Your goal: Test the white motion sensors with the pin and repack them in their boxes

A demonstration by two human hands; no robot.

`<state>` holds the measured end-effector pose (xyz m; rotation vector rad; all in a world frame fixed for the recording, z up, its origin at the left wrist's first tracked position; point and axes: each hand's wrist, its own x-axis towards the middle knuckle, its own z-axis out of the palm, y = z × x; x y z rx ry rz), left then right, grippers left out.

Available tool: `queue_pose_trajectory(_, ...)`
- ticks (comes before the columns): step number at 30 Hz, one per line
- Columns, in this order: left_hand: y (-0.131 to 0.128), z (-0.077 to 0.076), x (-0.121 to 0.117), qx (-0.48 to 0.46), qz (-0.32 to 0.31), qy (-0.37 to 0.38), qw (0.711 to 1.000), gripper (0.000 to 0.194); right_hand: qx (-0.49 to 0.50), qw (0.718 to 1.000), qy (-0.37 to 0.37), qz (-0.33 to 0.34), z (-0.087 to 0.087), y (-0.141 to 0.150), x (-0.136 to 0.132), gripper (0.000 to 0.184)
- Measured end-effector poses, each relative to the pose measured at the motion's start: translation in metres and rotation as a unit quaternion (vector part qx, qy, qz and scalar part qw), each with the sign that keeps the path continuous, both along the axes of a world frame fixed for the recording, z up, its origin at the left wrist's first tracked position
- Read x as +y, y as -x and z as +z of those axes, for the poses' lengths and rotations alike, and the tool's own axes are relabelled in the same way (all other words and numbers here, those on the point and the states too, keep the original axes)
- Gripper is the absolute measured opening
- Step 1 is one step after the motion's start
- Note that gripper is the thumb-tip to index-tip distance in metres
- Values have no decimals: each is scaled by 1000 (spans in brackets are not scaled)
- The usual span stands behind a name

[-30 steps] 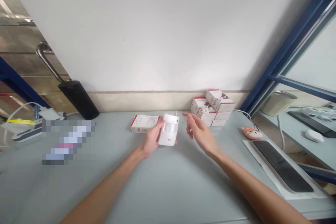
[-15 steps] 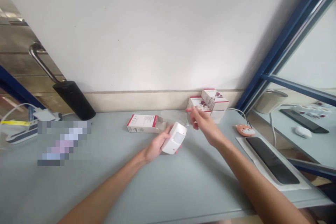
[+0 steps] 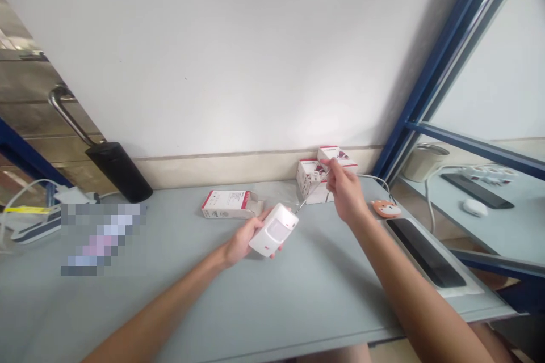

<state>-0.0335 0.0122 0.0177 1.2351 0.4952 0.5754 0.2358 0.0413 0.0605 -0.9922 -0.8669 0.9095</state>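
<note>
My left hand (image 3: 243,239) is closed around a white motion sensor (image 3: 272,231), tilted above the desk with its lens window facing up. From the sensor's top end a thin whitish cable (image 3: 307,199) runs up and right. My right hand (image 3: 346,190) pinches the cable's far part, and the fingers hide its end. Behind the left hand lies a white and red carton (image 3: 227,204), its right end open. Clear plastic wrap (image 3: 276,195) lies beside that carton. Beyond the right hand, several similar cartons (image 3: 309,173) are stacked against the wall.
An orange animal-faced case (image 3: 385,209) and a dark phone-like slab (image 3: 426,252) on white paper lie to the right. A black cylinder (image 3: 121,170) and a power strip (image 3: 38,224) stand at the left. A blue-framed glass panel (image 3: 477,142) bounds the right side.
My right hand has moved right and slightly up from the sensor, and the cable now stretches between them. The sensor stays in my left hand. The whole view has shifted a little.
</note>
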Motion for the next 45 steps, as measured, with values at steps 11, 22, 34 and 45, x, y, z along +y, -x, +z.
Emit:
queue_pose_trajectory(11, 23, -14, 6, -49, -35, 92, 994, 48, -25, 999, 13, -25, 1, -11, 3, 56)
queue_pose_trajectory(22, 28, -22, 4, -66, -47, 105, 991, 46, -159, 972, -29, -168, -10, -12, 9, 65)
queue_pose_trajectory(34, 34, -19, 2, -84, 11, 136, 987, 47, -428, 874, -131, -190, -22, 2, 0, 49)
queue_pose_trajectory(45, 28, -13, -13, -67, -4, 111, 992, 46, -303, 936, -89, -154, -17, 10, -1, 51)
